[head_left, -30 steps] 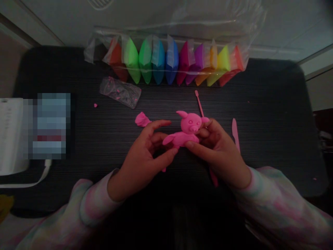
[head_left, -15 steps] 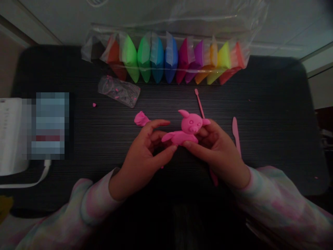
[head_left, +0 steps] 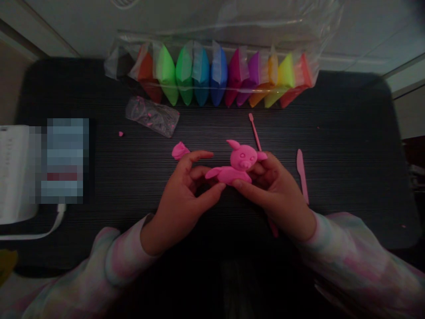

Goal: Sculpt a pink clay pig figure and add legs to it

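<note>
A pink clay pig [head_left: 244,159] with ears, ringed eyes and a snout is held between my hands above the dark table. My right hand [head_left: 280,195] grips its body, thumb in front and fingers behind. On the other side my left hand [head_left: 184,199] has its thumb and some fingers at the body's edge by a pointed pink limb, with the index finger stretched out. A pink clay lump [head_left: 179,151] lies just beyond my left hand. Behind my right hand a thin pink modelling tool [head_left: 255,133] is partly covered.
A clear plastic bag [head_left: 232,26] of several coloured clay packets [head_left: 202,75] stretches along the table's back. A crumpled clear wrapper [head_left: 152,116] bears pink bits. A pink clay knife [head_left: 301,175] lies right; a white device with a cable [head_left: 56,221] sits left.
Both hands and the pig have shifted very slightly to the left. The grip looks the same, and the things on the table have stayed in place.
</note>
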Motion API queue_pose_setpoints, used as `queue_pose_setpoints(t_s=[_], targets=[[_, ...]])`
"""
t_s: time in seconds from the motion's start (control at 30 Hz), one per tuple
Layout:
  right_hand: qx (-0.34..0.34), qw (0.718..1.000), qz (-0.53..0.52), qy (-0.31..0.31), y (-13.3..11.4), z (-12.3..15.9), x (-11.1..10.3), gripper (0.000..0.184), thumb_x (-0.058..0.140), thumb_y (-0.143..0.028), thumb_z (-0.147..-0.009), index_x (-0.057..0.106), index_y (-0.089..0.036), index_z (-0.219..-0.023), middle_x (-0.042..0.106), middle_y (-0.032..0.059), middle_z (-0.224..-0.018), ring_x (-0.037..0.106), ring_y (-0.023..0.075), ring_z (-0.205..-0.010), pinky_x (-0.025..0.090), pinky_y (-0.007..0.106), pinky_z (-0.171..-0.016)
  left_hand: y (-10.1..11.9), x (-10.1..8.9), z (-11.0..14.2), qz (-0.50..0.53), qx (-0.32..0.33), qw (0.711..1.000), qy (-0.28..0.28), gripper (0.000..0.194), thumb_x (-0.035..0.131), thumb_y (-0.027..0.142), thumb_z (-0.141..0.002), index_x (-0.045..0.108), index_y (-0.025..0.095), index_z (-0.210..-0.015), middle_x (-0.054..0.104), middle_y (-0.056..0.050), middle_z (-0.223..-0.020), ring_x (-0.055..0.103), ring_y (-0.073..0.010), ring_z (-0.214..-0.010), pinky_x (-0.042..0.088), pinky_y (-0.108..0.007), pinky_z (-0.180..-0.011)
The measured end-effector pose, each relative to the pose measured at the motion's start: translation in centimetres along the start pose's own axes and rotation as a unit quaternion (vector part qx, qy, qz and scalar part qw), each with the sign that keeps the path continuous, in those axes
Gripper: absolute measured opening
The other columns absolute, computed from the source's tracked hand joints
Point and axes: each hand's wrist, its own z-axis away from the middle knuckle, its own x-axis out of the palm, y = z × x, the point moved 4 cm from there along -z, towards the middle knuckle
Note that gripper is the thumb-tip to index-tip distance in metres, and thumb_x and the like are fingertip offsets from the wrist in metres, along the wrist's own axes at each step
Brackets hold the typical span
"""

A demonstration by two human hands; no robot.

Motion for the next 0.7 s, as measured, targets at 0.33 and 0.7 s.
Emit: queue_pose_setpoints(t_s=[0.33, 0.7], targets=[[0.015, 1.000, -0.021, 0.000, 0.16, 0.20, 0.28, 0.033, 0.066, -0.012, -0.067, 0.046, -0.024, -0.090, 0.066, -0.0021, -0.084, 0.062, 0.0106, -0.082, 0.050, 0.025, -0.075, -0.01, -0.16, -0.10, 0.015, 0.000, 1.000, 0.014, 0.045, 0.064, 0.012, -0.067, 0.041, 0.021, -0.104, 0.059, 0.005, -0.071, 0.058, -0.0076, -0.064, 0.047, -0.019, -0.060], [0.026, 0.998, -0.030, -0.048, 0.01, 0.23, 0.44, 0.030, 0.064, -0.014, -0.070, 0.048, -0.024, -0.093, 0.067, -0.0016, -0.086, 0.063, 0.0123, -0.082, 0.050, 0.027, -0.074, -0.07, -0.37, -0.05, 0.039, 0.012, 0.999, 0.003, 0.043, 0.064, 0.013, -0.069, 0.043, 0.022, -0.106, 0.058, 0.005, -0.073, 0.054, -0.0048, -0.058, 0.043, -0.013, -0.049]])
